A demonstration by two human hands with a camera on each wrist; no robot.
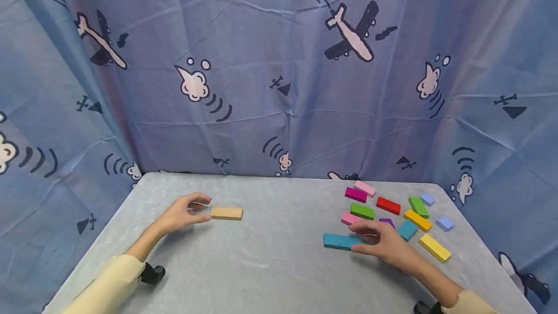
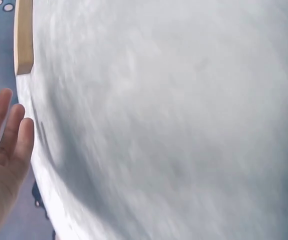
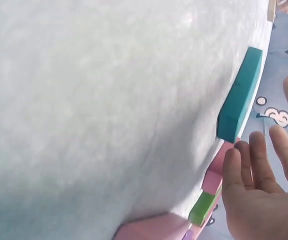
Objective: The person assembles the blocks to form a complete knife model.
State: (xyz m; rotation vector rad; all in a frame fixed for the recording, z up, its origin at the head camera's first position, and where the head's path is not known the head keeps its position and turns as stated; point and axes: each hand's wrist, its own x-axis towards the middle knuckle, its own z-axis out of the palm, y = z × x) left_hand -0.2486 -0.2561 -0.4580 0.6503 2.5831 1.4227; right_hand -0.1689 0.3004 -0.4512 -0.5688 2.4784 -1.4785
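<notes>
My left hand [image 1: 185, 212] is at the left end of a plain wooden block [image 1: 226, 213] that lies flat on the table. Its fingers are loosely bent, and in the left wrist view the wooden block [image 2: 24, 37] sits apart from the fingertips [image 2: 26, 127]. My right hand [image 1: 385, 243] hovers by the right end of a teal block [image 1: 340, 241], thumb and fingers parted. In the right wrist view a gap shows between the teal block [image 3: 241, 95] and the fingers [image 3: 261, 162]. Neither hand grips anything.
Around and behind my right hand lie several coloured blocks, among them a red block [image 1: 388, 206], a green block [image 1: 362, 211] and a yellow block [image 1: 434, 247]. They rest on a grey-white table [image 1: 261, 270]. A blue patterned curtain [image 1: 261, 110] hangs behind it.
</notes>
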